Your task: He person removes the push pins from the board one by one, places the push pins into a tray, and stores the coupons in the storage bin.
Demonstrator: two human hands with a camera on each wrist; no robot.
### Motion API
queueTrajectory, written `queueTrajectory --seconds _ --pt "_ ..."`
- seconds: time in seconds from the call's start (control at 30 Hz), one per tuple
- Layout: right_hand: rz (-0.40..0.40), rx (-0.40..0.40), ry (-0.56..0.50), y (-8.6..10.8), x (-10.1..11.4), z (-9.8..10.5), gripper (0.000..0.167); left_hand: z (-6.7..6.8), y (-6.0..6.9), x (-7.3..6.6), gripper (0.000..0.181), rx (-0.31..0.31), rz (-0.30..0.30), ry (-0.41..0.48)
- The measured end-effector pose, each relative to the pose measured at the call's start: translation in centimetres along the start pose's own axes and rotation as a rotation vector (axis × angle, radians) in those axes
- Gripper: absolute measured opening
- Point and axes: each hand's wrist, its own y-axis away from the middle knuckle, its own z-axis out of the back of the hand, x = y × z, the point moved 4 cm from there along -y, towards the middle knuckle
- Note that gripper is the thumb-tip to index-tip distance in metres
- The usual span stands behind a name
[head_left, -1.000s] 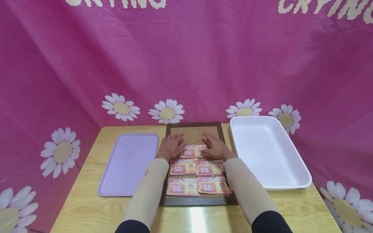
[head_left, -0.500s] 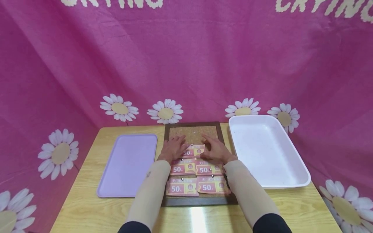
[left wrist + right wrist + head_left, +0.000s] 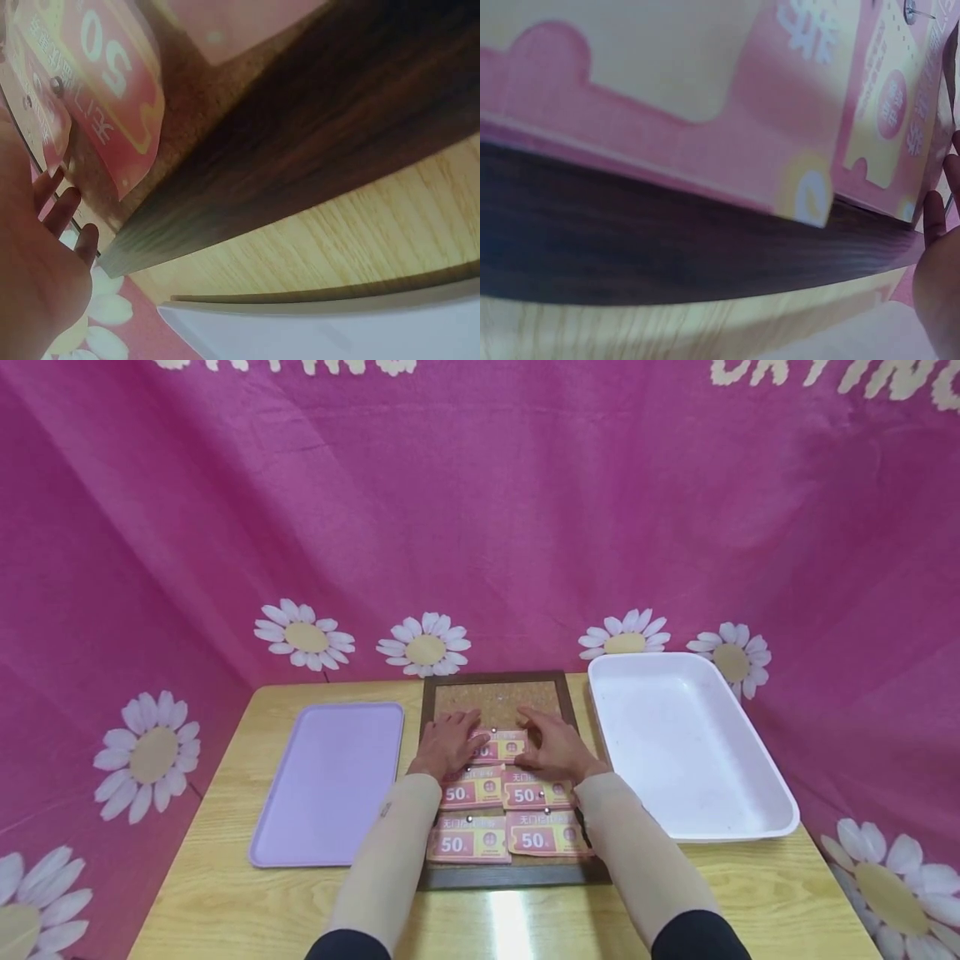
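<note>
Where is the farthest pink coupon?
In the head view, the farthest pink coupon lies on the corkboard, between the left hand and the right hand.

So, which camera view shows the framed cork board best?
The head view: the framed cork board shows far and near edges, though coupons hide much cork. The left wrist view catches one frame side and some cork; the right wrist view, mainly a frame strip.

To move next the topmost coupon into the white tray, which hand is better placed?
Probably the right hand: it is at the right side of the topmost coupon, nearer the white tray. The left hand is at the coupon's left.
</note>
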Motion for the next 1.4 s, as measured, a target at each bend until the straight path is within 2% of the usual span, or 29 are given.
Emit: queueTrajectory --seconds 0.3,0.53,0.67,0.97,1.2,1.4 --pt "0.007 -0.005 0.052 0.3 -0.2 -0.5 0.091 -1.0 -0.2 -0.3 0.059 -0.06 -0.048 -0.039" --pt "0.008 -0.005 0.051 0.1 -0.1 -0.5 0.089 -1.4 -0.6 -0.5 0.056 -0.096 -0.063 0.004" --pt "0.018 -0.005 0.002 0.0 -0.1 -0.7 0.086 -1.5 -0.8 -0.6 0.054 -0.098 -0.057 0.028" --pt "-0.022 -0.016 -0.1 0.0 0.0 -0.8 0.083 -2.1 -1.2 -0.5 0.05 -0.091 -0.008 0.054" --pt "-0.074 -0.011 -0.162 0.1 -0.1 -0.7 0.076 -2.4 -1.2 -0.5 0.046 -0.103 -0.019 0.109" --pt "-0.109 -0.019 -0.218 0.2 -0.3 -0.7 0.07 -2.6 -1.4 -0.5 0.043 -0.152 -0.07 0.148"
